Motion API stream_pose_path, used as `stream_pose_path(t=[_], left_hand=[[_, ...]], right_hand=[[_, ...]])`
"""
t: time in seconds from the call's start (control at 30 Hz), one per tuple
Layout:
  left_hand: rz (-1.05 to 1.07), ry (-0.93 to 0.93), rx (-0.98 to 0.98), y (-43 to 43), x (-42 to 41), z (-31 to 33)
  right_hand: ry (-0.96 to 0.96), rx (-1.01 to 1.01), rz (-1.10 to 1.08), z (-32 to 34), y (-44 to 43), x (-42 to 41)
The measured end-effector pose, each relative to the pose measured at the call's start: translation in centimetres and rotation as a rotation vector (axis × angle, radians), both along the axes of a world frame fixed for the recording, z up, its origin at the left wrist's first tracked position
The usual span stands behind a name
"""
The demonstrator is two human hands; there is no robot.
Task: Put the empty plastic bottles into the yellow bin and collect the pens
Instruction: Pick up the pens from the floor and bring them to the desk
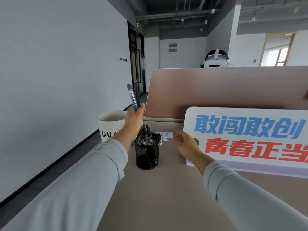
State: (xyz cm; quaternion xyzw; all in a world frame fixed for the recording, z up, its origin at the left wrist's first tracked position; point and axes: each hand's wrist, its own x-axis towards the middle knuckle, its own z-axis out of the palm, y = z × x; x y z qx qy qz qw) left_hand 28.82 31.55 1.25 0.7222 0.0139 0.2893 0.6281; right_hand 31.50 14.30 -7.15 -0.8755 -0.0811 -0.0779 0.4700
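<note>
- Gripping a bunch of pens (133, 97) in the left hand (134, 120), fingers curled tight round the lower barrels, just above the mesh pen cup (146, 155), at about 11 o'clock from it.
- Standing near vertical along the long axis, top ends tipped a touch toward 11 o'clock. Can't tell which end is the nib.
- Sitting in the cup: other pens (147, 134), upright, what look like the writing ends up, leaning toward 12.
- Holding nothing in the right hand (185, 144). Loosely curled, at 3 o'clock from the cup, just in front of the sign (250, 135).
- Guessing light, stiff, smooth plastic, so likely to fan out or slip as a bundle. Best squeezed mid-barrel or on the rubbery grip section.
- No bottles or yellow bin in view, only a white tub (110, 124) at 10 o'clock from the cup.
</note>
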Motion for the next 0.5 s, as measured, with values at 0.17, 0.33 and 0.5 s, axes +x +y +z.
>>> stream_pose_path(t=[0.17, 0.33, 0.5], left_hand=[[-0.079, 0.151, 0.175, -0.1, 0.6, -2.3], [0.028, 0.234, 0.535, 0.7, -0.1, -3.4], [0.098, 0.403, 0.709, 2.5, -1.3, -3.5]], right_hand=[[0.042, 0.026, 0.035, -1.0, -0.1, 0.2], [0.047, 0.009, 0.018, -0.8, -0.4, -0.1], [0.006, -0.047, 0.032, 0.2, -0.3, -1.0]])
